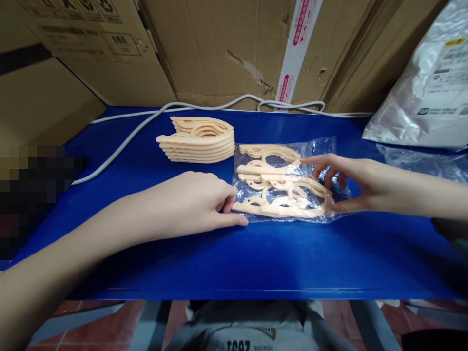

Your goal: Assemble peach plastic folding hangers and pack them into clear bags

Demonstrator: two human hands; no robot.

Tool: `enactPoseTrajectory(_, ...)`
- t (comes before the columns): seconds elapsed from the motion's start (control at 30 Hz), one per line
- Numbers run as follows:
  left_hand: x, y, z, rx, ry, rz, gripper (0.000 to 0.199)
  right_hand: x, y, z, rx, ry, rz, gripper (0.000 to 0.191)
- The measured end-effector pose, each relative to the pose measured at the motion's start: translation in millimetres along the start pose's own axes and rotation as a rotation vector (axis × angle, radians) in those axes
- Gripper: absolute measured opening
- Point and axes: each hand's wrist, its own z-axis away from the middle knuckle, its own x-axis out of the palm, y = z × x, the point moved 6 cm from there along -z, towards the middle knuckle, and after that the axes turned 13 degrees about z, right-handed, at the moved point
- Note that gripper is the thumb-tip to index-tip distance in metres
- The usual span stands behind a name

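A clear plastic bag (239, 190) lies flat on the blue table, with several beige folding hangers (281, 210) inside. My left hand (204, 200) is at the bag's left edge, fingers curled and thumb stretched along the lower left corner, gripping that edge. On the other side, my right hand (351, 180) rests with fingers apart; its index fingertip touches the bag near the top of the hangers and its thumb lies at the lower right. Behind my left hand stands a neat stack of matching beige hangers (199, 141), touched by neither hand.
A white cable (126, 141) runs along the back of the blue table (234, 263). Cardboard boxes (219, 44) wall off the rear and left. At the back right sits a large plastic package (424, 92) with a label, and loose clear plastic (413, 163) lies before it.
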Motion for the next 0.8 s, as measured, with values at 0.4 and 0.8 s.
enactPoseTrajectory(0.4, 4.6, -9.0, -4.7, -0.124, 0.000, 0.101, 0.050, 17.5, 5.7, -9.2, -0.068, -0.228, -0.307, 0.080)
enactPoseTrajectory(0.8, 6.1, -8.7, -3.4, -0.193, -0.061, 0.151, 0.045, 9.6, -2.9, -14.0, -0.104, -0.098, -0.194, 0.074)
